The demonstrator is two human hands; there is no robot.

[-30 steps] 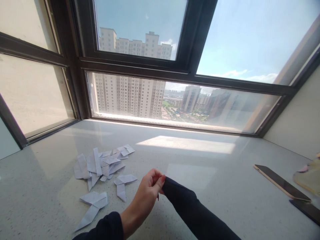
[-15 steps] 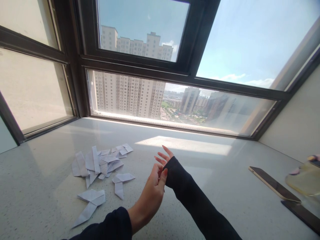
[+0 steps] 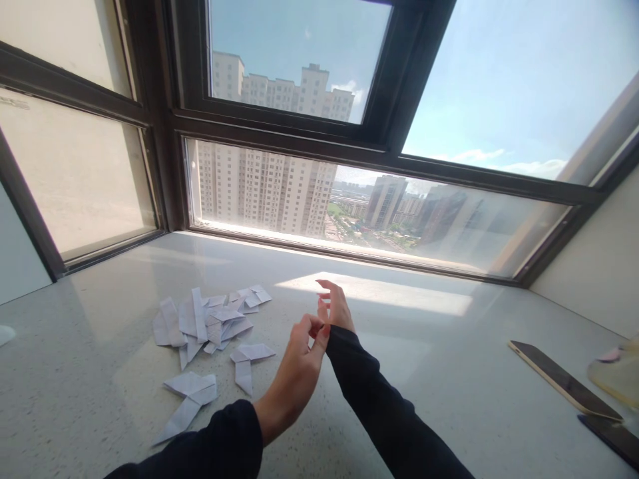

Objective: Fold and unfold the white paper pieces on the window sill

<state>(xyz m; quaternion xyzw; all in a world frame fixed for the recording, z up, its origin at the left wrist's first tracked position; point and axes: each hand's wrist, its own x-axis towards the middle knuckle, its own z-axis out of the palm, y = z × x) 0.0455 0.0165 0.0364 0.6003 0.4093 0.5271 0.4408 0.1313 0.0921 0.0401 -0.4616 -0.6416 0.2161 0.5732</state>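
Observation:
My left hand [image 3: 295,374] pinches the cuff edge of the black sleeve [image 3: 372,386] on my right arm. The fabric is held at the right wrist, and the sleeve covers the forearm behind it. My right hand [image 3: 338,307] sticks out bare beyond the cuff, fingers apart and slightly bent, holding nothing. To the left of both hands lies a pile of folded white paper pieces [image 3: 200,319]. Nearer to me, two folded paper shapes lie apart: a smaller one [image 3: 244,364] and a larger one [image 3: 192,392], its lower tip close to my left sleeve.
The speckled white sill [image 3: 424,372] carries everything. On the right lie a phone [image 3: 562,378], a dark flat object [image 3: 612,436] and a yellowish translucent item [image 3: 619,376] cut by the frame edge. Brown window frames [image 3: 309,243] close off the back, with a sunlit patch before them.
The black cuff has slid back from over my right hand to the wrist, drawn by my left hand. My right hand has turned and shows more skin. The view has shifted slightly.

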